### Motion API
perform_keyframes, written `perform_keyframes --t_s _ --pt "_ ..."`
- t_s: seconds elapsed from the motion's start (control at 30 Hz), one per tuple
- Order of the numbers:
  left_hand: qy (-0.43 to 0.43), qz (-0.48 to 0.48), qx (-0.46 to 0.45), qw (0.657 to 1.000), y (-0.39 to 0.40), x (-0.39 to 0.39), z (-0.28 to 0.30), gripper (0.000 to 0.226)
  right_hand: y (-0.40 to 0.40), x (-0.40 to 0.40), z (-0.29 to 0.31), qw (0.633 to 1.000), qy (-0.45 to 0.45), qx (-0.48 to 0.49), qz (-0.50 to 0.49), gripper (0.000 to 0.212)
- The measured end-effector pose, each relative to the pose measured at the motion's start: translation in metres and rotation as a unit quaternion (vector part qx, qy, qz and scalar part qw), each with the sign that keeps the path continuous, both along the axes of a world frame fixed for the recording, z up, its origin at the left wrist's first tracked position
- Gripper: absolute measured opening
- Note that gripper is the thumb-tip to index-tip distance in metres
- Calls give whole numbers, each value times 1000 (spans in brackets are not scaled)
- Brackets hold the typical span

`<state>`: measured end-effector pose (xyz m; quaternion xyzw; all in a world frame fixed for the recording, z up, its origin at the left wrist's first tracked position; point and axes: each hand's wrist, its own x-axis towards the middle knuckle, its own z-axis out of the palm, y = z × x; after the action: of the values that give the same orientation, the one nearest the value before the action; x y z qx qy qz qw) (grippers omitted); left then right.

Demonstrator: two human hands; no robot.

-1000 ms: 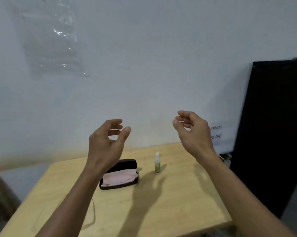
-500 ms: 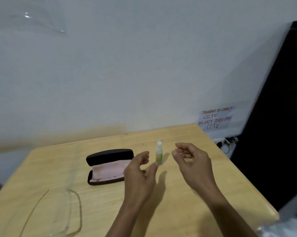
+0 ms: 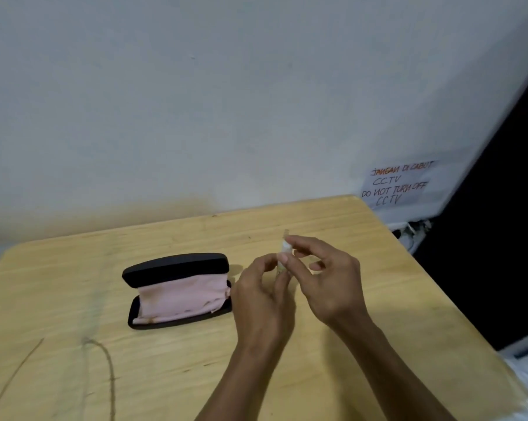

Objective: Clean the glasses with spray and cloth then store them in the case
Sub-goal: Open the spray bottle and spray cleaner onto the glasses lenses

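Note:
A small white spray bottle (image 3: 286,248) is upright above the table, between my two hands. My left hand (image 3: 264,302) pinches its body between thumb and fingers. The fingertips of my right hand (image 3: 329,284) rest on its top; the label is hidden. To the left, a black glasses case (image 3: 177,265) lies open on the table with a pink cloth (image 3: 180,296) in it. The thin-framed glasses (image 3: 108,372) lie at the near left, faint against the wood and partly cut off by the frame edge.
The wooden table (image 3: 378,299) stands against a pale wall. A handwritten paper sign (image 3: 398,185) hangs on the wall at the right, above some cables. A tall black panel (image 3: 499,238) stands to the right of the table.
The view tilted down from the wall to the table. Both hands came down and together, and they took hold of the spray bottle, which had stood free next to the case.

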<state>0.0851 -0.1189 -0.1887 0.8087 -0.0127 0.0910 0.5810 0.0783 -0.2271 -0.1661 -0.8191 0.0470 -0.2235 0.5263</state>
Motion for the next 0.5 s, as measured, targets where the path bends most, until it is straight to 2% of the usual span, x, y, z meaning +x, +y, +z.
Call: perform_keyframes --t_s 0.13,0.23,0.5 --pt "-27 -15 16 999 3 -8 5 15 2 -6 -4 999 -41 -17 -16 26" --pt "-63 -31 23 997 7 -17 8 24 3 -14 -2 997 -79 -4 -26 21" --pt "-102 -29 7 994 13 -49 10 18 3 -49 10 996 -80 38 -3 17"
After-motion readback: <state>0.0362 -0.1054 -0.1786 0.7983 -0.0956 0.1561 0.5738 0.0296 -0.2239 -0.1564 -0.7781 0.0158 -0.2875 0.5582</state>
